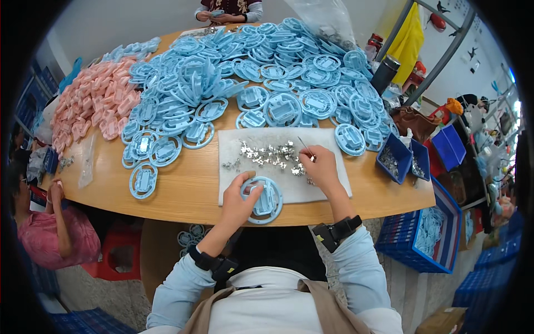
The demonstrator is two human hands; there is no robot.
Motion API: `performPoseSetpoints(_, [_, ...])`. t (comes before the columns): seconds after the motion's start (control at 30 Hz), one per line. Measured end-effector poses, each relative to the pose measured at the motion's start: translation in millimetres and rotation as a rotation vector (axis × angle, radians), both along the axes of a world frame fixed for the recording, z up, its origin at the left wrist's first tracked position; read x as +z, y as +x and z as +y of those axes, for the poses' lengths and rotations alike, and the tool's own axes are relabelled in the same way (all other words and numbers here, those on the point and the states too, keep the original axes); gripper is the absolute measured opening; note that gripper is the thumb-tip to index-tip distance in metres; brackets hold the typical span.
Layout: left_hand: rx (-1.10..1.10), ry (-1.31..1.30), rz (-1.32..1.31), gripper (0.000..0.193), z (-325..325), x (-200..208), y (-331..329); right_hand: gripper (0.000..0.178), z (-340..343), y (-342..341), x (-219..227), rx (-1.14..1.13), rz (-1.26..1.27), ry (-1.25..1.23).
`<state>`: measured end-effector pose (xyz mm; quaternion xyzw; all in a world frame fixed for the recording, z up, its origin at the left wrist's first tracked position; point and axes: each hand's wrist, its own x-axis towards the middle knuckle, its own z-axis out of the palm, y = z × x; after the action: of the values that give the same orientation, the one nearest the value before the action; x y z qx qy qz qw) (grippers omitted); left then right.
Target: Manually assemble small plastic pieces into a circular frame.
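My left hand (239,199) grips a light blue round plastic part (266,205) by its rim, thumb on top, at the near edge of a white foam mat (229,146). Its raised middle block faces up. Further right and over the mat, my right hand (321,167) pinches a thin metal tool (303,146), which looks like tweezers; its fingers hide the lower part. Close to the right fingers lies a scatter of small shiny metal clips (272,153), with a few duller bits beside them on the left.
Blue round parts (283,106) pile high behind the mat; pink parts (94,103) heap at the left. Blue bins (394,158) of small metal pieces stand at the table's right edge, above a blue crate (411,239). One person (53,228) sits at the left, another (228,11) across the table.
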<state>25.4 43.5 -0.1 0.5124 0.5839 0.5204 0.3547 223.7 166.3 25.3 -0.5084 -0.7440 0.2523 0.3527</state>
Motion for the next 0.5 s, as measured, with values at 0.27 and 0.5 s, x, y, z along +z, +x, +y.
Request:
performPoseSetpoints(0.27, [-0.074, 0.34, 0.663, 0.055, -5, 14, -7, 0.018, -16, -8, -14, 0.247, -0.094, 0.047])
performPoseSetpoints(0.5, [-0.259, 0.273, 0.705, 0.067, -5, 4, -9, 0.018, -13, -5, -20, 0.259, -0.066, 0.057])
